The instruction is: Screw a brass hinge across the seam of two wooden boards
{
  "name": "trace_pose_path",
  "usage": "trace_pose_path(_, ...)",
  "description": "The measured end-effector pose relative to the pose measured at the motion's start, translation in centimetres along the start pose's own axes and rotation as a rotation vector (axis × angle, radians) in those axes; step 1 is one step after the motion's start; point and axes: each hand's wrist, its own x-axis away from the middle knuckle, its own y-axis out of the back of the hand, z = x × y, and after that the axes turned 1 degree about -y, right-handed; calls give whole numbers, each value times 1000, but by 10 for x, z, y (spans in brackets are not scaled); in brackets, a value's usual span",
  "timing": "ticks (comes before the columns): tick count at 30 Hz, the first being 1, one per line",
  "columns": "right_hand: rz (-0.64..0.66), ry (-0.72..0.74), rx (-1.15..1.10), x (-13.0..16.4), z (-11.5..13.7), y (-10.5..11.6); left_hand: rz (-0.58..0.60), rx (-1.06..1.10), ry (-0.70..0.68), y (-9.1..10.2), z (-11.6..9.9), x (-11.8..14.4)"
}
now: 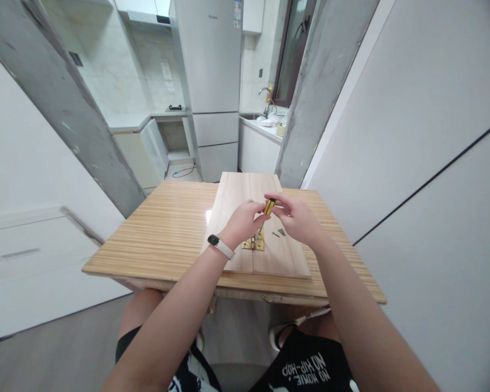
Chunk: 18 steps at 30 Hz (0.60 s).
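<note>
A screwdriver with a yellow and black handle [269,206] tilts over the boards, its shaft pointing down toward a brass hinge [259,243]. My left hand [247,219] pinches the lower part of the handle. Fingers of my right hand [294,216] close around the handle's top end. The hinge lies across the seam between two pale wooden boards [232,196], partly hidden by my left hand. Whether the screwdriver's tip touches a screw cannot be made out. A few loose screws [281,232] lie on the right board, below my right hand.
The boards rest on a striped wooden table [155,239], whose front edge is close to my legs. A white wall panel [424,136] rises at the right. Behind the table stand a fridge [216,60] and a counter with a sink tap [265,98].
</note>
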Motion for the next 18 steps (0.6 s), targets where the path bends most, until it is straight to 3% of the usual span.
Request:
trace_pose_path(8,-114,-14,82,4,-4,-3,74,14,40,2,-3,-3)
trace_pose_path(12,-194,-90,97,4,1,-6,44,81,97,3,-1,2)
trace_pose_path(18,-260,-90,196,-1,9,-10,-50,130,113,2,1,4)
